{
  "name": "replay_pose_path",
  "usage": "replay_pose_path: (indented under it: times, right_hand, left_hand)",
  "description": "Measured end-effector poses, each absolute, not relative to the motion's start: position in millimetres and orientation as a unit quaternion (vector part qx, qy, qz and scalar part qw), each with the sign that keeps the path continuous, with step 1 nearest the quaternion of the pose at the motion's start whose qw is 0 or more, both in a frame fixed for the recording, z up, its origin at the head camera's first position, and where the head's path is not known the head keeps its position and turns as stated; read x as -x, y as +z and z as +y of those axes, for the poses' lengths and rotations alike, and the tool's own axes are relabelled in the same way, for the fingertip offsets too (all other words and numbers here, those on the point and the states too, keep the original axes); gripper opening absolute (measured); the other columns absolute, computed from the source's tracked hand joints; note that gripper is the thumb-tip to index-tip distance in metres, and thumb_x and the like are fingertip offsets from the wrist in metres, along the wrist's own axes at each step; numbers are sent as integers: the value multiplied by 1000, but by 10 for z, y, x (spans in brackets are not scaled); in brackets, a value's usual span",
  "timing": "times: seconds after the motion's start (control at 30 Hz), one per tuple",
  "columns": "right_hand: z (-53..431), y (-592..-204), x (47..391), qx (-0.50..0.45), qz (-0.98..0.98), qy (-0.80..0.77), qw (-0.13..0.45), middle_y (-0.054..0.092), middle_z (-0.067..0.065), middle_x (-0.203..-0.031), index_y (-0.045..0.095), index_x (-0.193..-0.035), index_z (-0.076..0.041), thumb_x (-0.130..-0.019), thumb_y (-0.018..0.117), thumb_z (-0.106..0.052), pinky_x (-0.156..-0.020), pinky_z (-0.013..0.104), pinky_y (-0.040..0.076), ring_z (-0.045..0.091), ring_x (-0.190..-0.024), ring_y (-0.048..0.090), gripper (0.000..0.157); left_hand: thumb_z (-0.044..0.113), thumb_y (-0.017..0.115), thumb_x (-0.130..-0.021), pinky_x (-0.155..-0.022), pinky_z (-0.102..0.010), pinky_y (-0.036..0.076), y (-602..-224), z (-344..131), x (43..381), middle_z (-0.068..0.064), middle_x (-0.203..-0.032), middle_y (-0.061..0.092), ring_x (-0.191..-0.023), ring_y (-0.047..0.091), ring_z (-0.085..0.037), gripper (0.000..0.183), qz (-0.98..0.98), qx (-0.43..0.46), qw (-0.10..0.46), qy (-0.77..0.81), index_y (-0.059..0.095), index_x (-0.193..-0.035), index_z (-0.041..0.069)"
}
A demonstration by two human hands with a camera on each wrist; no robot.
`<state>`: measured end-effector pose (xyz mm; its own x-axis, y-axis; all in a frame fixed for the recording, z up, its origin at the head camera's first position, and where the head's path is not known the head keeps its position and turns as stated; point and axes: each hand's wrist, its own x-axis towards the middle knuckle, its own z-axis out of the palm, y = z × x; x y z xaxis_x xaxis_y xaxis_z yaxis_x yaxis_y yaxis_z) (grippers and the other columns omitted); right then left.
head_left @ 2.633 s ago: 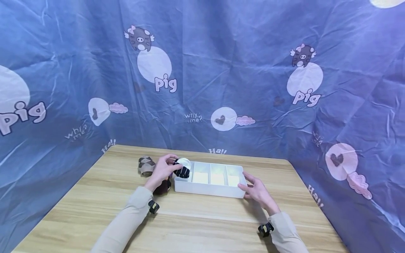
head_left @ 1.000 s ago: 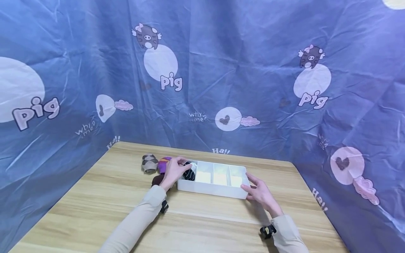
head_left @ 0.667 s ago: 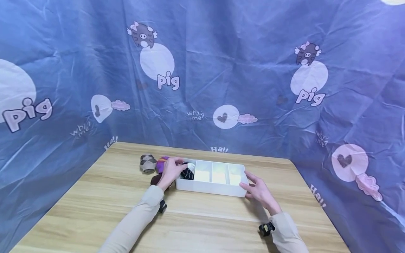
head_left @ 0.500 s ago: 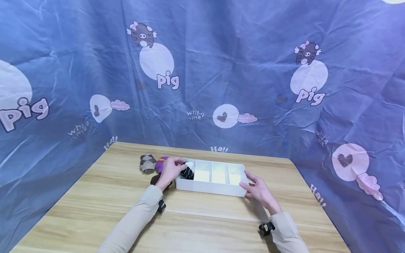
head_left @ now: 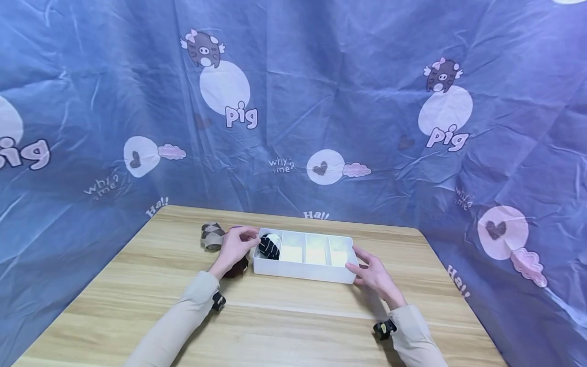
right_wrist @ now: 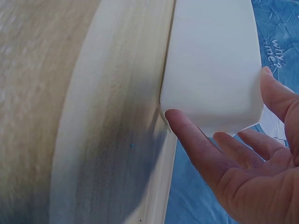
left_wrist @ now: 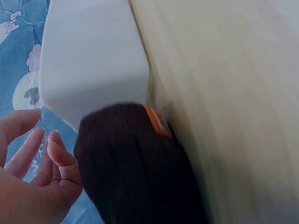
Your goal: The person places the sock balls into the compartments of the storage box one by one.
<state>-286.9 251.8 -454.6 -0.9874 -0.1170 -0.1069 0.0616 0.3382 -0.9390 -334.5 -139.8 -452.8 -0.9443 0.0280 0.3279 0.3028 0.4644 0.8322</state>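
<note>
Fingers spread, the right hand [head_left: 373,274] grips a divided white box [head_left: 302,271], likely steadying it, as the left hand [head_left: 235,247] hovers, fingers parted, near the black-and-white sock [head_left: 269,247] inside.

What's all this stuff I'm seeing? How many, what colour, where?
table: 1, pale brown, foreground
backdrop: 1, printed blue, behind table
divided box: 1, white, on table
striped bundle: 1, black and white, box's leftmost compartment
checked bundle: 1, grey-brown, on table, left of box
dark bundle: 1, brown, near box's left end
purple bundle: 1, purple, mostly hidden behind left hand
wrist devices: 2, black, one per wrist
sleeves: 2, beige, forearms
left hand: 1, bare, by box's left end
right hand: 1, bare, gripping box's right end
</note>
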Motion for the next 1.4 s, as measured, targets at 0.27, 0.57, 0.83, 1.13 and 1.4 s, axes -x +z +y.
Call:
replay_pose_path:
  times: [0.27, 0.57, 0.83, 1.13, 1.4]
  right_hand:
    - [2511, -4528, 2852, 17, 815, -574, 80, 18, 23, -160, 20, -155, -4, -94, 65, -15, -79, 40, 59, 47, -131, 46, 76]
    - [2522, -4523, 2846, 14, 814, -575, 81, 18, 23, -160, 20, -155, -4, -94, 65, -15, -79, 41, 59, 47, -131, 46, 77]
    - [2530, -4515, 2888, 12, 816, -573, 75, 20, 22, -160, 22, -155, -5, -92, 68, -17, -76, 39, 60, 44, -129, 49, 78]
    - [2522, -4486, 2862, 14, 815, -575, 78, 19, 24, -160, 22, -155, -3, -94, 66, -15, -77, 39, 59, 46, -129, 48, 76]
    - [2500, -4504, 2854, 12, 816, -572, 81, 21, 24, -159, 22, -155, -5, -93, 66, -14, -74, 39, 60, 44, -128, 50, 76]
  left_hand:
    - [6, 77, -81, -67, -24, 54, -4545, -1634, 3251, -17, -99, 73, -80, 66, -15, 28, -827, 81, 99, -548, 71, -107, -3]
    - [11, 84, -73, -89, -39, 52, -4590, -1866, 3171, -19, -105, 73, -98, 67, -28, 39, -844, 83, 89, -522, 72, -109, -1]
    - [6, 83, -72, -93, -45, 52, -4606, -2024, 3127, -23, -116, 64, -111, 58, -40, 46, -845, 81, 24, -528, 68, -114, -4]
    - [6, 82, -72, -92, -40, 47, -4615, -2085, 3111, -17, -106, 67, -100, 60, -27, 41, -852, 104, -32, -512, 67, -110, -1]
    - [3, 81, -71, -77, -30, 45, -4639, -2094, 3093, -13, -94, 60, -89, 54, -22, 39, -848, 105, -66, -515, 64, -105, 1]
